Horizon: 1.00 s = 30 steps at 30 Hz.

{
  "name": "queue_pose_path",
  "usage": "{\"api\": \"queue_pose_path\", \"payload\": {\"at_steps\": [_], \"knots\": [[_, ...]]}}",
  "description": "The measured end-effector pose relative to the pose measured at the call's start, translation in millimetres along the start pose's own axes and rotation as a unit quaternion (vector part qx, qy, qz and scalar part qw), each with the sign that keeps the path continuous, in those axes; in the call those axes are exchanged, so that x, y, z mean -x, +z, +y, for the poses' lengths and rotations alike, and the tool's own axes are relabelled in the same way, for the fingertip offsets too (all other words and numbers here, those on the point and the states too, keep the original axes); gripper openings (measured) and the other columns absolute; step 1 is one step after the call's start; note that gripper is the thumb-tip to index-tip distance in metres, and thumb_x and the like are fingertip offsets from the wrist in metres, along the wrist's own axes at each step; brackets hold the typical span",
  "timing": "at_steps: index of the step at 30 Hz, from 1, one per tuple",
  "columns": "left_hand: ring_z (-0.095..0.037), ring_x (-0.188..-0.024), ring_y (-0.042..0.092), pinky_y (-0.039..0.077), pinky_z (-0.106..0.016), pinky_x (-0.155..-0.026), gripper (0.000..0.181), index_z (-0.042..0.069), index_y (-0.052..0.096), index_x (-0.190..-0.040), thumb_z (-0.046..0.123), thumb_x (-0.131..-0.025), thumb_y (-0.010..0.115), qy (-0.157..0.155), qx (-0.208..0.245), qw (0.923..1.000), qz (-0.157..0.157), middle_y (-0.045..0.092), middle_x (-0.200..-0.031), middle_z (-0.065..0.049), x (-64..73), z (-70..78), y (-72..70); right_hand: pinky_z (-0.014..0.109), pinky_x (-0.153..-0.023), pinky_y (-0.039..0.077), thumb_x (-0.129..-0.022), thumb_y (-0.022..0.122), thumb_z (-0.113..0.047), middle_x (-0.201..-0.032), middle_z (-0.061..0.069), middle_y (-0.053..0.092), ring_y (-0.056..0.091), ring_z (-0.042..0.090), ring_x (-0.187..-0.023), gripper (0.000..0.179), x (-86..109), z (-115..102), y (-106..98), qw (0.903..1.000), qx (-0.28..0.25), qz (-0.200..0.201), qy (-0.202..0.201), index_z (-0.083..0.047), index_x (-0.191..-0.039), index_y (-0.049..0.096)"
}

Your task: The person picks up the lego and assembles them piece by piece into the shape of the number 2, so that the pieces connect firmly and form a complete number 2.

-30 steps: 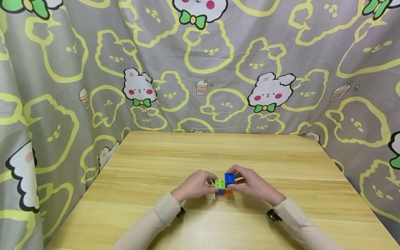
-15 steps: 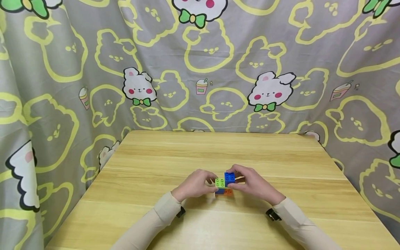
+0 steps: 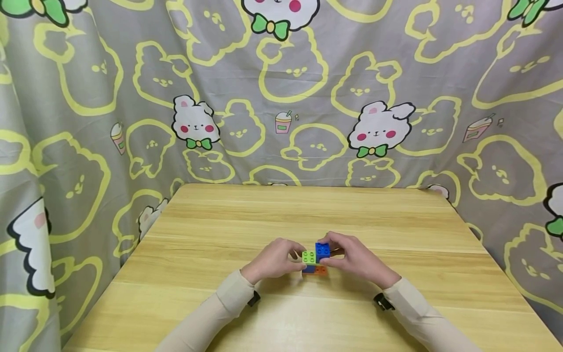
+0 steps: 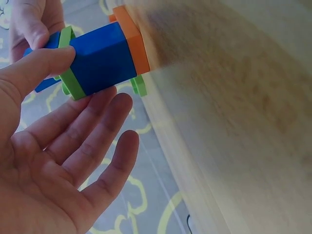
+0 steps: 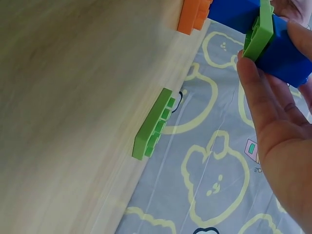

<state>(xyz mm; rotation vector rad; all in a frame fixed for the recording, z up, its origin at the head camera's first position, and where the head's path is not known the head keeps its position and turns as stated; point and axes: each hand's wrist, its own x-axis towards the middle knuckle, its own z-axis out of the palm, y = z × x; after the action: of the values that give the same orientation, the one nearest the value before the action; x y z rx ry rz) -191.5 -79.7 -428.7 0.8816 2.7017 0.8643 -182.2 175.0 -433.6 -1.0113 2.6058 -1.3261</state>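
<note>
A stack of toy building bricks stands near the table's middle. At its bottom lies an orange plate (image 3: 321, 270), with a blue brick (image 4: 105, 61) on its left end. A light green plate (image 3: 306, 257) tops that brick and overhangs to the right. On the overhanging end sits a second blue brick (image 5: 287, 53). My left hand (image 3: 273, 260) pinches the lower blue brick at the green plate, thumb on the near side. With thumb and fingers, my right hand (image 3: 358, 261) grips the upper blue brick; its index fingertip touches the green plate's edge in the right wrist view.
Another green plate (image 5: 153, 124) lies on the wooden table (image 3: 246, 215), studs up, apart from the stack. The head view does not show it. Patterned curtains (image 3: 246, 88) hang behind the table and at both sides.
</note>
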Motion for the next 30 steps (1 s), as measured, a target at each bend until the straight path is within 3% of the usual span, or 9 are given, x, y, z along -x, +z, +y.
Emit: {"api": "queue_pose_path", "payload": {"at_steps": [19, 30], "knots": [[-0.005, -0.087, 0.065, 0.052, -0.023, -0.076, 0.032, 0.011, 0.077, -0.116, 0.029, -0.09, 0.08, 0.001, 0.002, 1.0, -0.003, 0.076, -0.103, 0.0, -1.6, 0.1, 0.1, 0.027, -0.082, 0.059, -0.093, 0.077, -0.029, -0.106, -0.006, 0.071, 0.071, 0.012, -0.096, 0.032, 0.3, -0.2, -2.8, 0.9998, 0.011, -0.005, 0.018, -0.02, -0.12, 0.064], [-0.006, -0.087, 0.066, 0.053, -0.024, -0.077, 0.032, 0.011, 0.077, -0.116, 0.029, -0.09, 0.08, -0.005, 0.008, 1.0, -0.002, 0.076, -0.103, 0.002, -1.2, -1.6, 0.8, 0.028, -0.081, 0.059, -0.093, 0.077, -0.03, -0.107, -0.007, 0.072, 0.071, 0.013, -0.096, 0.03, 0.2, 0.6, -2.0, 0.9998, 0.016, -0.003, 0.009, -0.021, -0.118, 0.064]]}}
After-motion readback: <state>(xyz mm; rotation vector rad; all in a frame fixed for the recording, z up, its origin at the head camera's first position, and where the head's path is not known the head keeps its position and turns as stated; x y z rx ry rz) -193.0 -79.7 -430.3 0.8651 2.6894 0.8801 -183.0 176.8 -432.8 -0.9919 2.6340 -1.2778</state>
